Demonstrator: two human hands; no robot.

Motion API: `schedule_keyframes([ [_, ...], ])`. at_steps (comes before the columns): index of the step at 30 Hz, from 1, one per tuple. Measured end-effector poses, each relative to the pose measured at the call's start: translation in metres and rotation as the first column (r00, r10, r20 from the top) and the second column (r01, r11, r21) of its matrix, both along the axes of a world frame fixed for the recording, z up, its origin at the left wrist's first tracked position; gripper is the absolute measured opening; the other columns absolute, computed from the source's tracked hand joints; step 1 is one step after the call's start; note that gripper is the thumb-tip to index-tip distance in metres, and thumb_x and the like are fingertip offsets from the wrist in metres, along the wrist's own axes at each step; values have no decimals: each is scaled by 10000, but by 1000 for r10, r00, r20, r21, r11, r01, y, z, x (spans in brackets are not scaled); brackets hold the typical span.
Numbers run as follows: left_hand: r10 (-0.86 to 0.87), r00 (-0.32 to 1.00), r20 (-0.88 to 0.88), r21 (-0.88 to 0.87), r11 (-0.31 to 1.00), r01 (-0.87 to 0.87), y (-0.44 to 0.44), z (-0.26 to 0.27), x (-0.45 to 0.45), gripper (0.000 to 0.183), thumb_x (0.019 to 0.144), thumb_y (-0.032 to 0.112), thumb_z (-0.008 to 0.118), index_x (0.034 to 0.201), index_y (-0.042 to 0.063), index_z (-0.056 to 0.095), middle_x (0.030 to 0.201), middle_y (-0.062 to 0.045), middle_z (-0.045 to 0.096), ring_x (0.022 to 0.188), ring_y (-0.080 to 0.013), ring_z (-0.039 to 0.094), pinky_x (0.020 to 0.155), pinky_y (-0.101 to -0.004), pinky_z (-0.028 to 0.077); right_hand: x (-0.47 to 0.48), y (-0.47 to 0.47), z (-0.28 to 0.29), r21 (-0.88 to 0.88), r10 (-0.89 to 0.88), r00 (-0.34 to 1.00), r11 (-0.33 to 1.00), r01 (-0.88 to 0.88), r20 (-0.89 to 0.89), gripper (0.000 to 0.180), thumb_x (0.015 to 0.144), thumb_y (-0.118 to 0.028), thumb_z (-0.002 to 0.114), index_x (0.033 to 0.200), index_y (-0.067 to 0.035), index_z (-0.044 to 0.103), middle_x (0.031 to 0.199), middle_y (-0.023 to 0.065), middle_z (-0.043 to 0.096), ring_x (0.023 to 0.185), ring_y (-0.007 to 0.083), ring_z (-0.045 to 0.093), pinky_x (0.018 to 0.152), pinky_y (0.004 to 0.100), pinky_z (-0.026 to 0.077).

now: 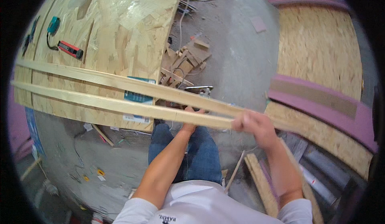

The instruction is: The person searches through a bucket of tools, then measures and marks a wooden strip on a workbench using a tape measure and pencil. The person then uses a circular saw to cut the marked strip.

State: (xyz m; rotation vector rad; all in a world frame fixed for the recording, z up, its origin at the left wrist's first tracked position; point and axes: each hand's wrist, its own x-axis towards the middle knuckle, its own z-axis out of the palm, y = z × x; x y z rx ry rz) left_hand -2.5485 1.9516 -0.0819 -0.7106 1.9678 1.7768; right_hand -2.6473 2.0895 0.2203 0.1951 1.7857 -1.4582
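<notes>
Two long, pale wooden strips run side by side from the far left across the OSB sheet (117,40) to the right. My right hand (254,126) is closed around both strips near their right part; the farther strip (183,94) continues past it. Beneath the nearer strip (168,112), my left hand (192,120) is partly hidden, its fingers reaching up at the strip's far side. A teal packet or box (138,96) lies on the sheet, partly covered by the strips. Beyond them on the sheet are a red and black utility knife (70,49) and a teal tape measure (53,25) with a black strap.
Wood offcuts (192,58) and a pale cable (181,25) lie on the concrete floor ahead. OSB (318,49) and pink foam board (318,102) are stacked at the right. Wood strips and metal profiles (318,185) lie lower right.
</notes>
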Motion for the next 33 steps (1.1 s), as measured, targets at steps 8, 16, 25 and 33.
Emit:
schedule_keyframes([
  [8, -900, 434, 40, -197, 419, 886, 24, 99, 35, 408, 638, 292, 656, 975, 62, 643, 973, -228, 651, 952, -400, 614, 831, -473, 488, 363, -63, -61, 90, -739, 237, 372, 924, 631, 305, 954, -302, 542, 1042, -17, 603, 940, 99, 639, 856, 213, 617, 757, 324, 504],
  [16, -964, 116, -238, 22, 115, 993, 95, 195, 177, 313, 627, 263, 673, 811, 14, 631, 762, -221, 648, 767, -391, 642, 700, -458, 506, 405, -99, -91, -161, -687, -250, -475, 865, 683, 510, 941, -527, 449, 1112, -61, 565, 1027, 81, 614, 979, 235, 580, 855, 350, 483],
  [25, -904, 422, 67, 617, 369, 695, 112, 265, 385, 177, 736, 137, 715, 869, 41, 649, 783, -26, 634, 752, -119, 576, 700, -277, 465, 573, -36, -37, -536, -711, -570, -695, 479, 413, 380, 908, -350, 593, 1180, -85, 566, 1154, 60, 610, 1072, 227, 582, 974, 410, 437],
  [33, -991, 47, -123, 45, 41, 998, -38, 267, 249, 308, 893, 258, 618, 1114, 46, 644, 1041, -103, 670, 948, -229, 608, 852, -354, 475, 730, 81, -175, -315, -357, -776, -925, 214, 519, 326, 771, -227, 602, 978, 23, 628, 1050, 180, 631, 1018, 378, 580, 938, 582, 450],
])
